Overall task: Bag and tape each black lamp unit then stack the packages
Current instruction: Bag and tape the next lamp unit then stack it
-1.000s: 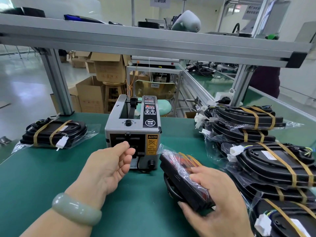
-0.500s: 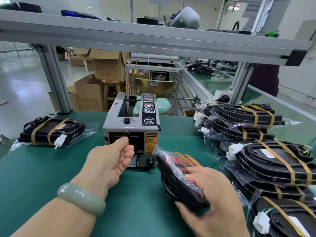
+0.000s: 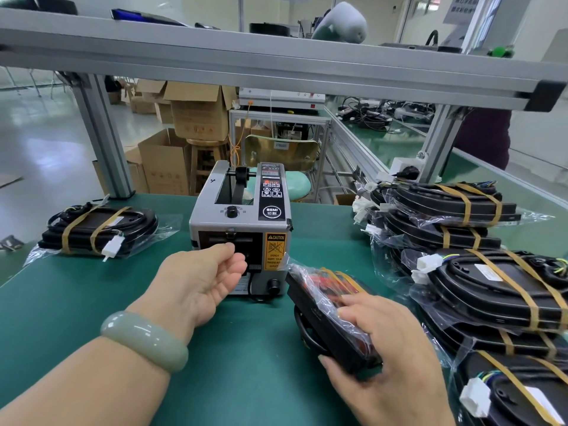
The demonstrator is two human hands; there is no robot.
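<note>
1. the right hand (image 3: 384, 358) grips a bagged black lamp unit (image 3: 322, 315). its fingers are curled over the top face and its thumb is at the near edge.
2. the unit is tilted up on one long edge over the green table mat (image 3: 70, 318), just in front and to the right of the tape dispenser (image 3: 242, 222). red parts and tan tape bands show through its clear bag.
3. the left hand (image 3: 199, 281) is at the dispenser's front outlet, with its fingers bent toward the thumb. it may be pinching a strip of tape, but no strip can be made out, so the grip cannot be told.
4. a pale green bangle (image 3: 144, 341) sits on the left wrist.
5. the grey dispenser stands upright mid-table, with a yellow caution label on its front and a black dial on top.
6. on the right, taped packages (image 3: 461, 222) are piled several high, with white connectors poking from the bags.
7. on the left, a single taped package (image 3: 98, 226) lies flat on the mat, well apart from the dispenser.
8. an aluminium beam (image 3: 276, 66) crosses overhead. cardboard boxes (image 3: 196, 112) and a wooden stool (image 3: 206, 155) stand beyond the table.
</note>
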